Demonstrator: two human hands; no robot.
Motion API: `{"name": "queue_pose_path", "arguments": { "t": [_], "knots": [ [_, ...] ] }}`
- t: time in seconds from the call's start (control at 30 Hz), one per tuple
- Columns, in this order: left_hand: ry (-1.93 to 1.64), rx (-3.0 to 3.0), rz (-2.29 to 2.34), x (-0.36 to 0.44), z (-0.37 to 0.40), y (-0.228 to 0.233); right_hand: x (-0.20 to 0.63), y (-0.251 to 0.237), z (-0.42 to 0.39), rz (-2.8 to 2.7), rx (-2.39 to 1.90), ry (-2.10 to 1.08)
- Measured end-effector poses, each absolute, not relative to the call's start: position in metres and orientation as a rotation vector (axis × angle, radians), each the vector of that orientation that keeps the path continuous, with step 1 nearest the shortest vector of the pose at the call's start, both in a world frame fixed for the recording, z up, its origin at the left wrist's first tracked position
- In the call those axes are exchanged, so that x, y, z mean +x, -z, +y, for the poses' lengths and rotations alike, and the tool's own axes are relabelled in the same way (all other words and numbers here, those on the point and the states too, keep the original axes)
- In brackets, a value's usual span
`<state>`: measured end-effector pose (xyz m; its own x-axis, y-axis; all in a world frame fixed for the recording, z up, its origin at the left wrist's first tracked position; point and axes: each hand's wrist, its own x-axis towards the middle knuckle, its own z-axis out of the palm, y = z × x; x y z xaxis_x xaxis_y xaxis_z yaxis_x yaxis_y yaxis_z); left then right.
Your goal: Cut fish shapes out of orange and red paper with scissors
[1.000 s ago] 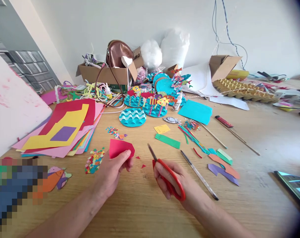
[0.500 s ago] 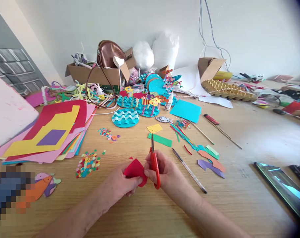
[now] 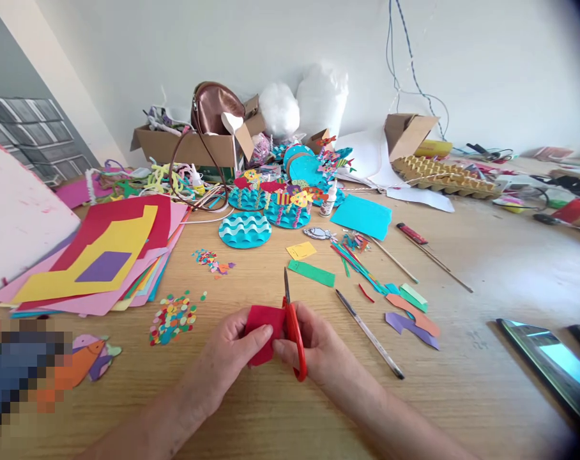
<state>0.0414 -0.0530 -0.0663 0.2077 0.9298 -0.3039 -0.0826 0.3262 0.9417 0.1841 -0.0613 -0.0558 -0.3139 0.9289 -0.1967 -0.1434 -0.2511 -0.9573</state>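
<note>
My left hand (image 3: 237,342) pinches a small piece of red paper (image 3: 265,319) between thumb and fingers, low in the middle of the view. Red-handled scissors (image 3: 296,348) sit in my right hand (image 3: 316,342), their blades together and pointing away from me. The right fingertips are at the paper's right edge; whether they also grip it I cannot tell. Beyond the hands lie a green paper strip (image 3: 312,273) and a yellow paper piece (image 3: 301,250). To the right of my right hand is a pen (image 3: 369,335).
Stacked coloured paper (image 3: 93,255) lies at left, near confetti dots (image 3: 172,319) and paper fish (image 3: 89,358). Blue wavy paper discs (image 3: 244,231) and a glue bottle (image 3: 328,199) stand farther back. A cutter (image 3: 411,234), paper scraps (image 3: 414,316) and a phone (image 3: 543,364) lie at right.
The red paper has been turned in my left hand, so its top edge now lies nearly level. The scissors have tilted, their tips swinging left. The view has shifted slightly.
</note>
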Motion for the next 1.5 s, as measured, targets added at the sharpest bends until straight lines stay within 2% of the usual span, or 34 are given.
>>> {"name": "queue_pose_path", "arguments": {
  "t": [0.17, 0.3, 1.5],
  "knots": [
    [-1.107, 0.832, 1.114, 0.038, -0.049, 0.069, 0.188, 0.048, -0.065, -1.481, -1.364, -1.538],
    [-1.204, 0.731, 1.134, 0.038, -0.047, 0.067, 0.188, 0.053, -0.069, -1.672, -1.420, -1.465],
    [-1.032, 0.797, 1.009, 0.039, -0.051, 0.065, 0.190, 0.061, -0.069, -1.697, -1.391, -1.485]
  ]
}}
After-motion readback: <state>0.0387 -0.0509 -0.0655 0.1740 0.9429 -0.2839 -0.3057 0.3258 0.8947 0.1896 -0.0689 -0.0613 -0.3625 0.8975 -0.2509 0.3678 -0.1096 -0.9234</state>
